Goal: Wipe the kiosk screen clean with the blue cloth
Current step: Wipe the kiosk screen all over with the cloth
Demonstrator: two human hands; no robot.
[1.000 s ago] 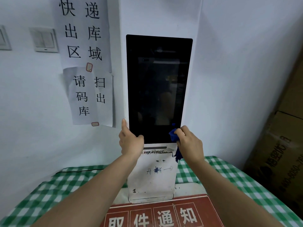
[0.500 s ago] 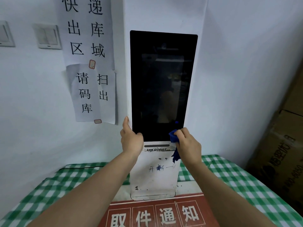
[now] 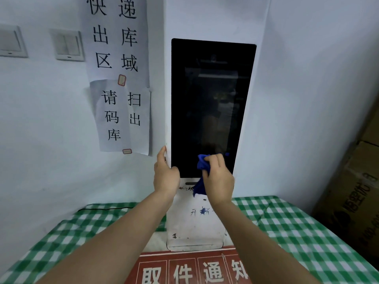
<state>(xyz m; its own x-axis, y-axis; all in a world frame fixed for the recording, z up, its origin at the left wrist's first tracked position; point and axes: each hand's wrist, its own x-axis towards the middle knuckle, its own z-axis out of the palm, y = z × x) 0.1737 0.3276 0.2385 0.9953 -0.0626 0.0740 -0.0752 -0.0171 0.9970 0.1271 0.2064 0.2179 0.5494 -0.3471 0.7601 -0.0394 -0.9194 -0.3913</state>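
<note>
A tall white kiosk stands on the table, its black screen (image 3: 211,103) dark and upright. My left hand (image 3: 166,174) grips the kiosk's lower left edge, thumb on the front beside the screen. My right hand (image 3: 218,178) is closed on a bunched blue cloth (image 3: 203,166) and presses it against the bottom of the screen, near the middle. A tail of the cloth hangs down over the white panel below the screen.
The green checked tablecloth (image 3: 287,220) covers the table. A red sign (image 3: 192,267) with white characters lies in front of the kiosk base. Paper notices (image 3: 119,78) and wall switches (image 3: 68,45) are on the left wall. Cardboard boxes (image 3: 352,193) stand at the right.
My right hand has slid the blue cloth leftward along the bottom of the screen, from the right corner toward the middle. My left hand still holds the kiosk's left edge.
</note>
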